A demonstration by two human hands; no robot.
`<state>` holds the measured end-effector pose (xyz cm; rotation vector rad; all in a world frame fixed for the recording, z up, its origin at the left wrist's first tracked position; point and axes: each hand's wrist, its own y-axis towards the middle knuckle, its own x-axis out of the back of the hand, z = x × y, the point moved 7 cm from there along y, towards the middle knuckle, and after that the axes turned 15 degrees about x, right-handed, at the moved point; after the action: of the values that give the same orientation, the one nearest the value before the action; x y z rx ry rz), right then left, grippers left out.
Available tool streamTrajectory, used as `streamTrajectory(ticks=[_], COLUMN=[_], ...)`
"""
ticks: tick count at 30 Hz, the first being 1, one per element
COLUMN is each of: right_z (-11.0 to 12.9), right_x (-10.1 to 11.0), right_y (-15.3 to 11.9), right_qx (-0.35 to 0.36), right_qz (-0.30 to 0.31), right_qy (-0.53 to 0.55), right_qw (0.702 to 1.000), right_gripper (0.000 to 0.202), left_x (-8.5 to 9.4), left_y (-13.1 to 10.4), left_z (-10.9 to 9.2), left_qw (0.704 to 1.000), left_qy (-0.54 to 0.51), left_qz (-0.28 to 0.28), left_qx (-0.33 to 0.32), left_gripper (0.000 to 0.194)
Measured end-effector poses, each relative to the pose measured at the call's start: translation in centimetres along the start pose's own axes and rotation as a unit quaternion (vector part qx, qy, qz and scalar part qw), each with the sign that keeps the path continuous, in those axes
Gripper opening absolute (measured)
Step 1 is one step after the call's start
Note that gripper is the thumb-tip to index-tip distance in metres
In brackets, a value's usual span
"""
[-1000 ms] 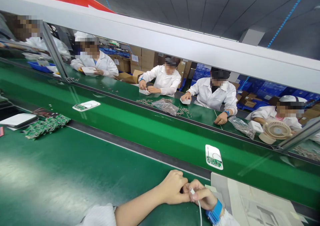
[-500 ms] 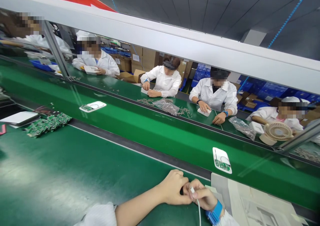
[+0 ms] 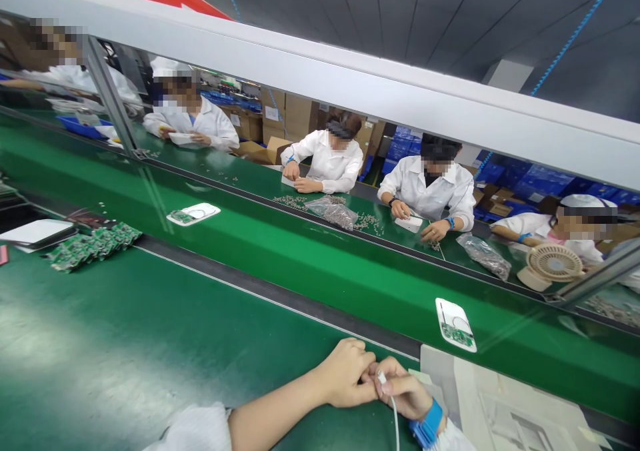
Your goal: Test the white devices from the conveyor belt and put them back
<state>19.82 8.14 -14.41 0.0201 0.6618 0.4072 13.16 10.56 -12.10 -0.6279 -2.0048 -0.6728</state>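
Observation:
At the lower middle, my left hand (image 3: 347,374) is closed, its fingers curled against the fingertips of my right hand. Whatever it may hold is hidden. My right hand (image 3: 406,394), with a blue wrist strap (image 3: 427,424), pinches a white cable (image 3: 393,411) close to its small plug. From there the cable hangs down past the bottom of the picture. Both hands are above the green worktop (image 3: 200,344), near its far edge.
Beyond the worktop runs a green conveyor belt (image 3: 310,258) with white casings (image 3: 457,324) bearing green boards. A stack of circuit boards (image 3: 95,244) lies left, papers (image 3: 500,398) lie right. Several co-workers sit opposite, beside bags of small parts (image 3: 333,211) and a fan (image 3: 555,262).
Both casings on the belt have shifted to the right. My hands stay together, nearly in place. Across the belt, some co-workers' hands have moved over their white parts.

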Motion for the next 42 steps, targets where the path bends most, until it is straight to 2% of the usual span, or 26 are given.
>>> streamTrajectory(ticks=[9,18,29,35,42], right_z=[0.0,-0.2,-0.5,-0.7,-0.9], right_x=[-0.1,0.2,0.6,1.2,1.3], right_y=[0.0,-0.1,-0.2,-0.4,-0.3], right_qx=[-0.001,-0.009,-0.019,-0.015,-0.029], right_qz=[-0.013,-0.022,-0.013,-0.040,-0.026], right_qy=[0.013,0.002,0.005,0.013,0.004], right_qw=[1.000,1.000,1.000,0.999,0.999], right_gripper=[0.008,0.007,0.007,0.012,0.010], left_x=[-0.3,-0.2,-0.1,-0.2,-0.2], left_y=[0.0,0.1,0.1,0.1,0.3], left_z=[0.1,0.2,-0.1,0.0,0.2], left_qw=[1.000,1.000,1.000,1.000,1.000], left_qy=[0.007,-0.003,0.013,0.005,-0.001], left_qz=[0.010,-0.003,0.009,0.010,0.014], left_qx=[-0.001,-0.001,-0.004,-0.001,0.002], left_gripper=[0.021,0.032,0.034,0.031,0.034])
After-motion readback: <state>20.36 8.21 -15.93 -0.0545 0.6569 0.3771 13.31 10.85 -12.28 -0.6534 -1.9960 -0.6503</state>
